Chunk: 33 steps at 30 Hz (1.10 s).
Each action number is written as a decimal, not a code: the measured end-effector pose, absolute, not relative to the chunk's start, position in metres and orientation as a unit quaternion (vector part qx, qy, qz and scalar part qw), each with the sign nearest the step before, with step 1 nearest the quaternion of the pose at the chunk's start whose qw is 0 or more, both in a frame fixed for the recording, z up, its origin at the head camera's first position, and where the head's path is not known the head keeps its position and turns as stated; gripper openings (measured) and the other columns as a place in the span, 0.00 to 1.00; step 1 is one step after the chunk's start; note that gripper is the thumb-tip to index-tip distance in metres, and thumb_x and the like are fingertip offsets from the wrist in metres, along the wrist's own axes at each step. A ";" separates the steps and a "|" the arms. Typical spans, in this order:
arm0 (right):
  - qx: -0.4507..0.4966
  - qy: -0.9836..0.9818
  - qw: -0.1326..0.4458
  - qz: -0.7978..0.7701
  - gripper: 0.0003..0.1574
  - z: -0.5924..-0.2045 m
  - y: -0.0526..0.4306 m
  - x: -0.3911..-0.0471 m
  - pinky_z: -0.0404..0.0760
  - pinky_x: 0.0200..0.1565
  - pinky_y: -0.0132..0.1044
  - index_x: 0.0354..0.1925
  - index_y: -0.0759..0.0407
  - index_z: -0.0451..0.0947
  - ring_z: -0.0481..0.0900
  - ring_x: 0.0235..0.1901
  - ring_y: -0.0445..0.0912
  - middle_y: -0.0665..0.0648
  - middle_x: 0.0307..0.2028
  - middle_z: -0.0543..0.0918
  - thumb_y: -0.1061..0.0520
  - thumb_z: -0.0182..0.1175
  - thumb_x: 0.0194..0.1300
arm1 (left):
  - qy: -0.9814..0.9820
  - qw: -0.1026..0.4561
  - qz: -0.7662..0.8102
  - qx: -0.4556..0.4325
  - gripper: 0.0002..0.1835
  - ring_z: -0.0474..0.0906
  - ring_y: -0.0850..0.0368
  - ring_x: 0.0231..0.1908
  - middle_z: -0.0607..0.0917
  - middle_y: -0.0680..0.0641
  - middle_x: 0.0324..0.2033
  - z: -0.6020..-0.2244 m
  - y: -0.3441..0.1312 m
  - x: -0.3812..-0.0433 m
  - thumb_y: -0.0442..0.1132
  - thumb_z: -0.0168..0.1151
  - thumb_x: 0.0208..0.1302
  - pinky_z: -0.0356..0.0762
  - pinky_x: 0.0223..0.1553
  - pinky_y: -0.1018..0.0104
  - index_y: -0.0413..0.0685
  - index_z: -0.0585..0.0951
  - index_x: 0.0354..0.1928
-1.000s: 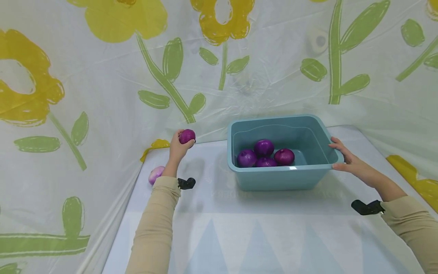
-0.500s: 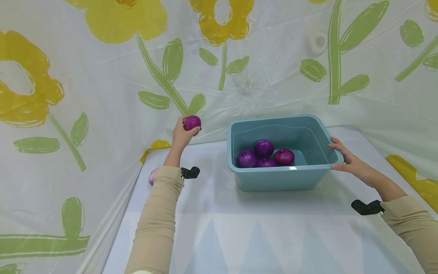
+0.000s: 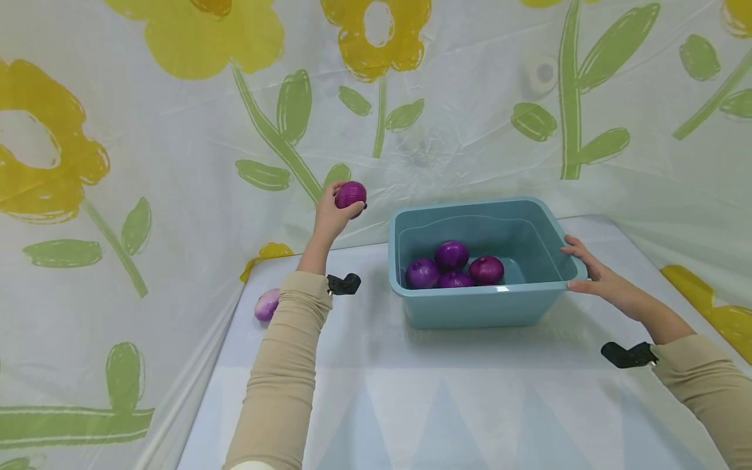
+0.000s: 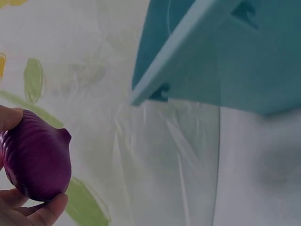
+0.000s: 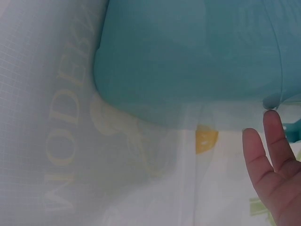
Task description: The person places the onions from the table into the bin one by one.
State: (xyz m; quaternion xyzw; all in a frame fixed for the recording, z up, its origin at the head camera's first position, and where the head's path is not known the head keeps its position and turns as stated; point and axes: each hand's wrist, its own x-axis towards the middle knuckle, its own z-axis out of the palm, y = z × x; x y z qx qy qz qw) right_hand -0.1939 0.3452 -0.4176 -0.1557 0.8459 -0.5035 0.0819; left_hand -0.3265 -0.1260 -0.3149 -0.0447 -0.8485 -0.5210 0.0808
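Observation:
Between the thumb and fingers of my left hand (image 3: 331, 219), a purple-red onion (image 3: 352, 194) is held up beyond the table's back edge, left of a blue-green tub. The left wrist view shows this onion (image 4: 40, 157) with its pointed tip to the right. Inside the tub (image 3: 476, 305), several purple onions (image 3: 452, 255) lie together toward the left. My right hand (image 3: 602, 277) rests at the tub's right front corner, thumb by the front rim and fingers along the right side. In the right wrist view two fairly straight fingers (image 5: 258, 157) reach the tub's edge.
A paler pink-purple onion (image 3: 267, 305) lies on the white table (image 3: 364, 349) at left, partly behind my left sleeve (image 3: 282, 378). A plastic sheet printed with yellow flowers (image 3: 194, 130) hangs behind and to the left. Black camera mounts (image 3: 344, 284) sit on both wrists.
My left hand has risen and moved right with the onion, away from the pale onion and closer to the tub. The right hand and the tub stay in place.

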 end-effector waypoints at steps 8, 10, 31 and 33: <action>-0.151 0.849 0.082 -0.499 0.43 -0.417 0.344 -0.194 0.43 0.47 0.79 0.71 0.47 0.39 0.24 0.65 0.69 0.45 0.70 0.22 0.57 0.49 0.64 | -0.845 0.065 -0.527 -0.068 0.32 0.66 0.46 0.58 0.68 0.42 0.60 -0.314 -0.099 -0.326 0.41 0.63 0.57 0.71 0.55 0.53 0.49 0.63 0.62; -0.153 0.849 0.082 -0.499 0.43 -0.417 0.343 -0.194 0.43 0.47 0.79 0.71 0.47 0.39 0.24 0.65 0.69 0.46 0.70 0.22 0.58 0.49 0.64 | -0.842 0.061 -0.530 -0.074 0.31 0.66 0.46 0.58 0.68 0.42 0.60 -0.315 -0.092 -0.324 0.41 0.63 0.57 0.72 0.54 0.54 0.49 0.63 0.62; -0.153 0.850 0.080 -0.498 0.44 -0.420 0.346 -0.194 0.42 0.48 0.79 0.71 0.48 0.38 0.24 0.65 0.69 0.43 0.70 0.23 0.58 0.49 0.64 | -0.838 -0.006 -0.532 -0.125 0.32 0.70 0.50 0.55 0.72 0.44 0.57 -0.329 -0.020 -0.314 0.44 0.64 0.56 0.75 0.51 0.59 0.49 0.65 0.61; -0.156 0.848 0.079 -0.501 0.43 -0.420 0.347 -0.194 0.41 0.48 0.79 0.71 0.48 0.38 0.24 0.65 0.69 0.43 0.70 0.24 0.58 0.48 0.64 | -0.839 -0.010 -0.528 -0.130 0.32 0.69 0.50 0.56 0.72 0.43 0.58 -0.330 -0.017 -0.312 0.45 0.64 0.56 0.74 0.51 0.59 0.49 0.65 0.62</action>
